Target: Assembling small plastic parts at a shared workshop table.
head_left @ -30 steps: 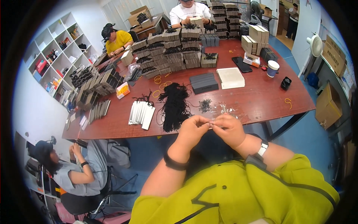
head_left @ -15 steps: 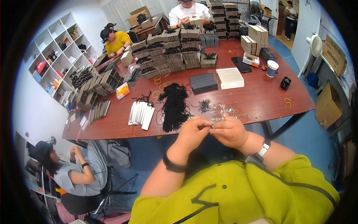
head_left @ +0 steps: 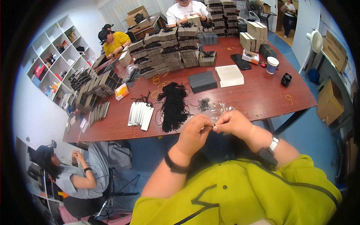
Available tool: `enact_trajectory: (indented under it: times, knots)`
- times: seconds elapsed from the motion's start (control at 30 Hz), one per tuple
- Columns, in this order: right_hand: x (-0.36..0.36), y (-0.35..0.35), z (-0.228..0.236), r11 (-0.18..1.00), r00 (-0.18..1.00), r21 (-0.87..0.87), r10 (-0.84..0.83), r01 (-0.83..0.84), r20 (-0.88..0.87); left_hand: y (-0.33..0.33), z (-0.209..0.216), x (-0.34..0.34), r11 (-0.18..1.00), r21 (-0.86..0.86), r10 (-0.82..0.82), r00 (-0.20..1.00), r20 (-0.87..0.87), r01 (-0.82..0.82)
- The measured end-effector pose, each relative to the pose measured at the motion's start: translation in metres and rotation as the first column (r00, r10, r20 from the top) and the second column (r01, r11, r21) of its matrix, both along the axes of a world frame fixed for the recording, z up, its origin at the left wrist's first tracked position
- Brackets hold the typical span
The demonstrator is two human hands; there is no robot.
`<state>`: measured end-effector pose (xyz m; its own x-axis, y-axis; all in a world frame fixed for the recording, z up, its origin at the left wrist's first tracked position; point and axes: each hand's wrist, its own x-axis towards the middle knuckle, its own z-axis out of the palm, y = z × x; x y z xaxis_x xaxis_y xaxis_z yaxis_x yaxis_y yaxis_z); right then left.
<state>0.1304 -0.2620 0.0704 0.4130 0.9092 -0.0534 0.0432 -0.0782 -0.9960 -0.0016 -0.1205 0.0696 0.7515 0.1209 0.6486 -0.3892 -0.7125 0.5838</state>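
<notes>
Black cord bundle (head_left: 174,107): lies loose on the table, just left of the frame's centre.
Left hand (head_left: 194,132): below the centre of the frame, fingers curled, thumb and forefinger pinched together on a small dark piece.
Right hand (head_left: 234,123): right of centre, thumb and forefinger pinched on that piece too, fingertips meeting the left hand's.
Small dark piece (head_left: 213,126): between the fingertips, near the table's front edge; too small to tell what it is.
Dark bits (head_left: 203,105): a little heap at the frame's centre, just beyond the hands.
Clear plastic scraps (head_left: 221,107): right beside that heap.
White strips (head_left: 140,116): fanned out left of the cords.
Grey blocks (head_left: 203,81): above the heap, next to a cream slab (head_left: 230,76).
Card stacks (head_left: 168,48): piled high at upper centre.
Phone (head_left: 241,62) and paper cup (head_left: 272,65): upper right, on the red-brown table (head_left: 262,95).
Seated co-worker (head_left: 77,176): lower left, in grey, hands raised together.
</notes>
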Motion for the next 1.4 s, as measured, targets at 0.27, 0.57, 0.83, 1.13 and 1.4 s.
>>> enact_trajectory:
  times: [0.27,0.57,0.83,1.13,1.4]
  knots:
    - [0.013,-0.002,-0.002,0.965,0.968,-0.121,0.243,-0.234,0.065,-0.001,0.002,0.0,0.988,0.132,-0.067,0.991,-0.117,0.083]
    - [-0.011,0.002,-0.021,0.971,0.736,0.229,-0.2,0.063,0.646,0.004,-0.015,0.002,0.95,-0.231,0.08,0.88,-0.467,-0.209]
    - [-0.01,0.002,-0.023,0.984,0.978,0.029,-0.171,0.176,-0.119,0.01,0.012,-0.008,0.987,-0.049,0.134,0.946,-0.295,-0.155]
    - [-0.017,0.002,-0.018,0.992,0.978,0.075,-0.08,0.097,-0.195,0.005,0.006,-0.005,0.988,-0.07,0.104,0.935,-0.34,-0.135]
    - [-0.015,0.001,-0.024,0.996,0.992,0.066,-0.058,0.066,-0.111,0.008,0.01,-0.006,0.983,-0.138,0.062,0.919,-0.39,-0.125]
